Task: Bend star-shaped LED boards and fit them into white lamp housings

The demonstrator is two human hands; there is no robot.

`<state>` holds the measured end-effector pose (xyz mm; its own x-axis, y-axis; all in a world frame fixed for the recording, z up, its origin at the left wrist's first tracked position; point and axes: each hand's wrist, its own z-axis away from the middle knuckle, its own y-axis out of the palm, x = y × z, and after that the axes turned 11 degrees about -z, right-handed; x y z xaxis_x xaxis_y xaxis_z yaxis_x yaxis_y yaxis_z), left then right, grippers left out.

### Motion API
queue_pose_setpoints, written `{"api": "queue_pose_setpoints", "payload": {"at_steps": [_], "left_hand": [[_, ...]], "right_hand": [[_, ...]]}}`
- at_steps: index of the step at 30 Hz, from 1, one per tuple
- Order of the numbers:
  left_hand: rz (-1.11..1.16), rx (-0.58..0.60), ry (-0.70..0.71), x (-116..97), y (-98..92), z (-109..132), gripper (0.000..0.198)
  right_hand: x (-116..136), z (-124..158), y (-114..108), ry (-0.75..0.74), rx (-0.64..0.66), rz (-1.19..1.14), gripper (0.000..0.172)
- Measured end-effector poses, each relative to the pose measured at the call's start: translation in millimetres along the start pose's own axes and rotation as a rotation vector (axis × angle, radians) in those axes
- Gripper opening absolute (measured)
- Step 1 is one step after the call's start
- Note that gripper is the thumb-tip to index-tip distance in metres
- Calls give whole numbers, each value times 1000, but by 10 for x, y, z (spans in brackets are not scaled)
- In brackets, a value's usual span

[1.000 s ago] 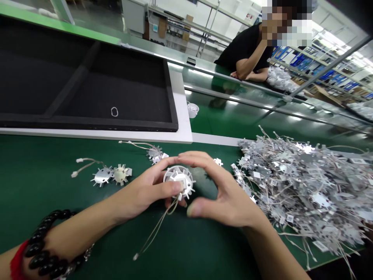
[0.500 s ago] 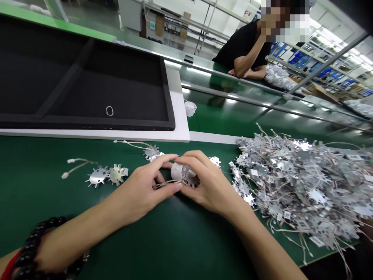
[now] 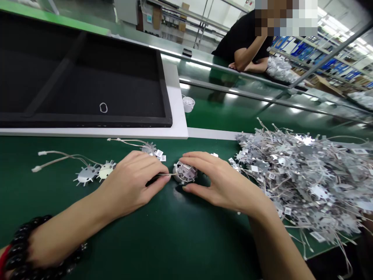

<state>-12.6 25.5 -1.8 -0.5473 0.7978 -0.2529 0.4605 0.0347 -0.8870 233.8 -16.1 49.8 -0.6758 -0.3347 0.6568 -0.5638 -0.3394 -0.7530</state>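
A round white plastic housing with a silver metal plate in its open top sits on the green table. My right hand curves around its right side, index finger at the far rim and thumb at the near side. My left hand is closed in a pinch on the thin wires that run left from the housing. Left of that hand lie two toothed metal discs, one silver and one yellowish, with white-plugged wires. Another toothed disc lies just beyond the left hand.
A large heap of toothed metal pieces with wires covers the right side. A black-lined tray on a white board fills the far left. Another white housing stands beside the board. Opposite, a person leans on the table.
The housing has gone from tilted between both hands to upright on the table. My left hand has drawn left along the wires. The two discs at left appear further left in view.
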Motion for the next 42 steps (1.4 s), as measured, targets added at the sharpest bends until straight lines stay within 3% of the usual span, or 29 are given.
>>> {"api": "queue_pose_setpoints", "payload": {"at_steps": [12, 18, 23, 30, 35, 37, 39, 42], "left_hand": [[42, -54, 58, 18, 28, 29, 7], [61, -37, 82, 7, 44, 21, 8], [111, -48, 94, 8, 68, 25, 10], [255, -10, 307, -81, 8, 13, 15], [368, -222, 90, -58, -56, 14, 12], [371, -227, 104, -34, -61, 27, 22], [344, -164, 161, -23, -54, 43, 34], [265, -37, 248, -19, -31, 62, 42]], "right_hand": [[16, 29, -44, 67, 5, -64, 36], [53, -31, 17, 142, -33, -41, 51], [52, -26, 42, 146, -15, -120, 45], [-5, 13, 28, 111, -47, -224, 53], [-3, -21, 92, -20, 113, -294, 54], [-9, -32, 116, -81, 151, -296, 58], [-18, -29, 100, -77, 39, -245, 53], [4, 0, 10, 52, -171, -171, 32]]}}
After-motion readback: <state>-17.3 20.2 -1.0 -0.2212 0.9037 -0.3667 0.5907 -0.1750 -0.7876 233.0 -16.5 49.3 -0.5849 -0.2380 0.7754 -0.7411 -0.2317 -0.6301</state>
